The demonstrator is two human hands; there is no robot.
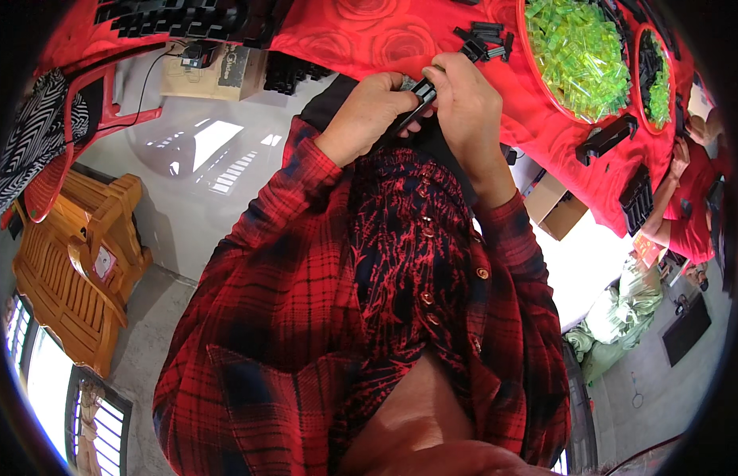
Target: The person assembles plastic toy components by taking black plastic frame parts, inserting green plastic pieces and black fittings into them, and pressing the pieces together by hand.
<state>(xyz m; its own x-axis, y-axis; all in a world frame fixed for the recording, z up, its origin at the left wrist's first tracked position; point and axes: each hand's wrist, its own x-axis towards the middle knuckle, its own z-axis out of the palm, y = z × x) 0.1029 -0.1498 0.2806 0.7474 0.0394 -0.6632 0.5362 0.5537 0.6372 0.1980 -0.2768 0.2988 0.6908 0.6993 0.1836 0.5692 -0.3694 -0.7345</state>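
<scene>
Just in front of my chest, both hands grip one long black plastic piece (424,93) that slants between them. My left hand (367,113) has its fingers closed round the lower part of the piece. Thumb and fingers of my right hand (469,103) pinch its upper part, and that hand's curled fingers hide some of it. A small lighter patch shows on the piece between my thumbs. Past my right hand, several small black plastic parts (488,33) lie loose on the red rose-patterned tablecloth (345,32).
A red-rimmed basin of yellow-green clear pieces (575,63) stands right, beside a smaller basin (655,79) of black and green parts. Black strips (607,139) lie near the table edge. Black parts (186,17) are stacked far left. A co-worker's arm (666,190) shows at right.
</scene>
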